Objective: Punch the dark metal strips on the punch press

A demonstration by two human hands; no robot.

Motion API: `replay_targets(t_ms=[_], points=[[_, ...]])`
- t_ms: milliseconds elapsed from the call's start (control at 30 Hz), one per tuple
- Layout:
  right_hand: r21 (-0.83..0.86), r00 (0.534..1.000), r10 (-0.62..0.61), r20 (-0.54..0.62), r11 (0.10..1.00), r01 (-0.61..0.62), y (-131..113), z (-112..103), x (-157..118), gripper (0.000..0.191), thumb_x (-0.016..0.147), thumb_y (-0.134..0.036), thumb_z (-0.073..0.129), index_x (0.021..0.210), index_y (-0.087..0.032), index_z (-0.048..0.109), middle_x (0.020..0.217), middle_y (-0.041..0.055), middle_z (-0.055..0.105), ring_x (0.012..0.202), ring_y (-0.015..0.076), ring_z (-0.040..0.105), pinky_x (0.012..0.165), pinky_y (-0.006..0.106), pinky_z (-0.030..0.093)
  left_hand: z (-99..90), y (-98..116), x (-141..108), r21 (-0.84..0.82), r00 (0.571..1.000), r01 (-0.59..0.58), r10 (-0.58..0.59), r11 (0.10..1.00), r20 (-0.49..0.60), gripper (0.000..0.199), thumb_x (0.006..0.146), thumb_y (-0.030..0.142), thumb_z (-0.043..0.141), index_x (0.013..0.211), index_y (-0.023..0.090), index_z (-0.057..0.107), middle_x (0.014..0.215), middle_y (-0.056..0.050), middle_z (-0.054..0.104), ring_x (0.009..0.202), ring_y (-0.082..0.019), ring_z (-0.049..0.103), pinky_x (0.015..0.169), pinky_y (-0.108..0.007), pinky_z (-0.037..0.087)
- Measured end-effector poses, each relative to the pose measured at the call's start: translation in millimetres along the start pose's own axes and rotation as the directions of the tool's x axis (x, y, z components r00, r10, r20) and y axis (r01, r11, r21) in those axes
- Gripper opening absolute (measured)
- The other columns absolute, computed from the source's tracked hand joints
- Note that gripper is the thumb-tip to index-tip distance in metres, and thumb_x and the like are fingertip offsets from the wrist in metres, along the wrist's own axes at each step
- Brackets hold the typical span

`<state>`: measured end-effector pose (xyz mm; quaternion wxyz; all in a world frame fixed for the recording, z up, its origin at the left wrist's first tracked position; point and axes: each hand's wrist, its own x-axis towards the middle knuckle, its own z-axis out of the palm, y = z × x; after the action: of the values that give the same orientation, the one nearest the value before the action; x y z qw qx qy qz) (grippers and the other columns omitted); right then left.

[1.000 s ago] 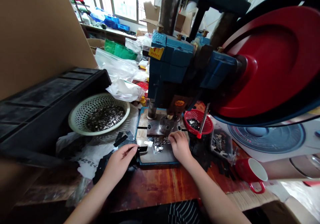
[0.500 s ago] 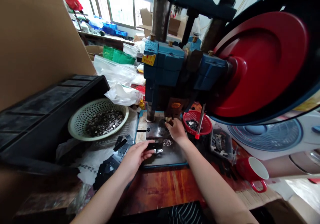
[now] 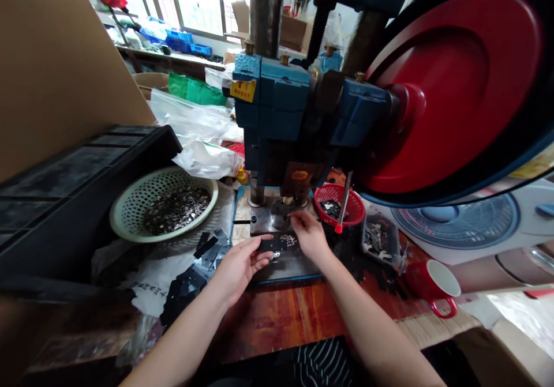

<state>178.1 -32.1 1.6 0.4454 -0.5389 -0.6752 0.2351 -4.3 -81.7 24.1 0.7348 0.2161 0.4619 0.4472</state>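
My left hand [image 3: 239, 265] grips a flat black plate [image 3: 272, 243] by its left end, thumb on top, just over the front of the press bed [image 3: 298, 267]. A small silver piece [image 3: 275, 255] shows below the plate. Beside the plate's right end lies a small pile of shiny metal bits [image 3: 288, 240]. My right hand [image 3: 310, 236] is above the bed to the right, fingertips pinched near the round die area [image 3: 280, 209]; whatever is between them is too small to make out. The blue press [image 3: 277, 110] stands right behind both hands.
A pale green basket [image 3: 119, 217] of metal bits and loose black plates [image 3: 190, 286] are at left. Right of the press are a red basket [image 3: 355, 207], a metal lever [image 3: 345, 202], a clear tub [image 3: 393, 243] and a red mug [image 3: 426, 280]. A large red wheel [image 3: 467, 87] overhangs the right.
My right hand has drawn back from under the press head toward me. The left hand still holds the black plate, turned slightly flatter. The whole view has shifted a little.
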Motion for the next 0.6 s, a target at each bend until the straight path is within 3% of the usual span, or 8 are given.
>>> replay_targets(t_ms=[67, 133, 333, 433, 500, 600], points=[[0.101, 0.978, -0.068, 0.199, 0.994, 0.048, -10, -3, -19, 0.025, 0.087, -0.027, 0.05, 0.106, -0.024, 0.065, 0.093, 0.0029, 0.062, 0.088, 0.0154, 0.059, 0.084, 0.029, 0.046, 0.8, -5, 2, 0.011, 1.0, 0.013, -0.013, 1.0, -0.007, 0.018, 0.081, 0.022, 0.059, 0.096, 0.014, 0.066, 0.068, -0.003, 0.065, 0.059, -0.006, 0.06, 0.056, -0.014, 0.048], [0.2, 0.942, -0.123, 0.312, 0.978, 0.061, -18, -5, -34, 0.025, 0.085, -0.028, 0.054, 0.108, -0.026, 0.065, 0.102, 0.004, 0.058, 0.099, 0.0156, 0.056, 0.091, 0.03, 0.043, 3.8, -14, 4, 0.033, 1.0, 0.005, -0.005, 0.999, -0.004, 0.017, 0.078, 0.025, 0.062, 0.09, 0.014, 0.066, 0.061, 0.001, 0.061, 0.049, -0.003, 0.053, 0.049, -0.012, 0.042], [0.235, 0.946, -0.09, 0.313, 0.972, 0.014, -27, -1, -43, 0.009, 0.079, -0.024, 0.064, 0.088, -0.023, 0.067, 0.11, 0.0055, 0.055, 0.106, 0.0171, 0.053, 0.094, 0.032, 0.041, 15.2, -40, 6, 0.248, 0.999, -0.021, 0.009, 0.969, 0.049, 0.022, 0.073, 0.033, 0.057, 0.083, 0.014, 0.063, 0.048, 0.003, 0.054, 0.042, -0.007, 0.047, 0.041, -0.018, 0.032], [0.179, 0.963, -0.035, 0.267, 0.984, -0.013, -26, 0, -40, 0.006, 0.083, -0.023, 0.058, 0.086, -0.022, 0.063, 0.097, 0.0036, 0.061, 0.095, 0.0163, 0.056, 0.087, 0.031, 0.043, 12.1, -35, 8, 0.338, 0.981, -0.18, 0.191, 0.924, 0.0, 0.028, 0.074, 0.035, 0.053, 0.091, 0.015, 0.063, 0.06, 0.001, 0.062, 0.049, -0.01, 0.053, 0.05, -0.022, 0.041], [0.123, 0.963, 0.033, 0.267, 0.99, -0.068, -26, 0, -38, 0.008, 0.085, -0.024, 0.055, 0.087, -0.022, 0.062, 0.087, 0.0015, 0.062, 0.086, 0.0158, 0.057, 0.08, 0.029, 0.044, 7.5, -26, 9, 0.386, 0.933, -0.33, 0.359, 0.862, -0.004, 0.033, 0.077, 0.037, 0.052, 0.102, 0.017, 0.062, 0.081, -0.003, 0.067, 0.065, -0.013, 0.06, 0.063, -0.026, 0.047], [0.07, 0.95, 0.058, 0.307, 0.994, -0.084, -24, -2, -34, 0.01, 0.086, -0.023, 0.053, 0.091, -0.022, 0.062, 0.087, 0.0006, 0.064, 0.084, 0.016, 0.058, 0.076, 0.028, 0.044, 2.8, -12, 10, 0.544, 0.858, -0.483, 0.495, 0.686, 0.138, 0.035, 0.077, 0.034, 0.055, 0.109, 0.02, 0.061, 0.102, -0.005, 0.066, 0.087, -0.017, 0.061, 0.078, -0.03, 0.048]])
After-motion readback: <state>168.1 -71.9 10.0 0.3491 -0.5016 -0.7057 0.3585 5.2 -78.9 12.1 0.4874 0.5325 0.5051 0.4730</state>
